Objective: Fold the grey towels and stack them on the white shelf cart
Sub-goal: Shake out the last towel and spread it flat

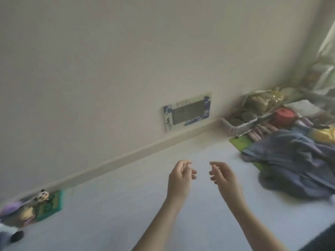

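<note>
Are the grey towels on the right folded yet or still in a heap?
Still a heap: the grey towels lie crumpled and overlapping, neither hand touching them.

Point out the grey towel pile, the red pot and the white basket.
grey towel pile [293, 160], head view, middle of the crumpled heap
red pot [284, 115], head view, its side wall
white basket [233, 126], head view, front slatted wall

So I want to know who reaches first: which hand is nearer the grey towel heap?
Right. The right hand hangs empty just left of the grey towel heap; the left hand is farther left, beyond it, empty too.
</note>
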{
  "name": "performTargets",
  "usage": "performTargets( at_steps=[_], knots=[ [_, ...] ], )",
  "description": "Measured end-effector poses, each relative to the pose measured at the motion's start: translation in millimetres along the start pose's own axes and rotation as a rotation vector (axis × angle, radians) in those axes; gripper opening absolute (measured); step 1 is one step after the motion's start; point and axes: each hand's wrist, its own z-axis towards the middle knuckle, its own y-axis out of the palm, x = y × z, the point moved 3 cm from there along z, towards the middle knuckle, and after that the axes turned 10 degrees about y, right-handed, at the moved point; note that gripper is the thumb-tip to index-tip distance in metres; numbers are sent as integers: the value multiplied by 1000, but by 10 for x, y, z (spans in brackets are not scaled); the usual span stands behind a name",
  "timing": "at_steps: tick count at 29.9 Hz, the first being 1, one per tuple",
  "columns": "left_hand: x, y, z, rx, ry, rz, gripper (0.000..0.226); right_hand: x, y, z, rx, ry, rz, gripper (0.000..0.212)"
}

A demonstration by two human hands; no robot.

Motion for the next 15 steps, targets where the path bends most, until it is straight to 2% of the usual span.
performTargets(
  at_steps=[4,5,8,15],
  knots=[
    [31,1232,327,-164,-62,-32,20,312,-1038,429,173,82,-8,13],
    [3,1279,363,-170,-72,-25,20,324,-1069,450,183,93,-16,12],
    [25,2085,575,-238,-113,-38,19,578,-1748,804,278,153,-29,11],
    [-24,3160,892,-303,-201,-20,19,917,-2682,1329,395,176,-153,14]
  ],
)
